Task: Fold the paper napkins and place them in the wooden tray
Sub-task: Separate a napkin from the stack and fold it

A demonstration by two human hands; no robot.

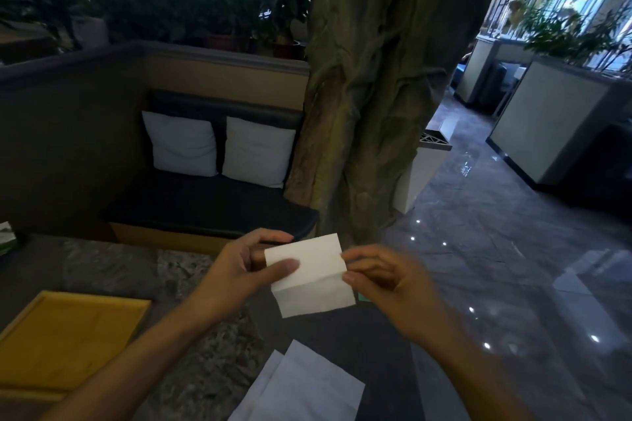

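I hold a white paper napkin (313,278) in the air above the table, creased across its middle. My left hand (244,268) pinches its left edge between thumb and fingers. My right hand (386,278) pinches its right edge at the crease. The wooden tray (68,335) lies flat on the table at the left, with nothing visible in it. Loose unfolded white napkins (301,386) lie on the table near the front edge, below my hands.
The dark stone table (191,284) ends just right of my hands, with glossy floor beyond. A bench with two white cushions (219,150) sits behind the table. A thick tree trunk (372,79) rises at the centre. A small green-and-white object (7,237) stands at far left.
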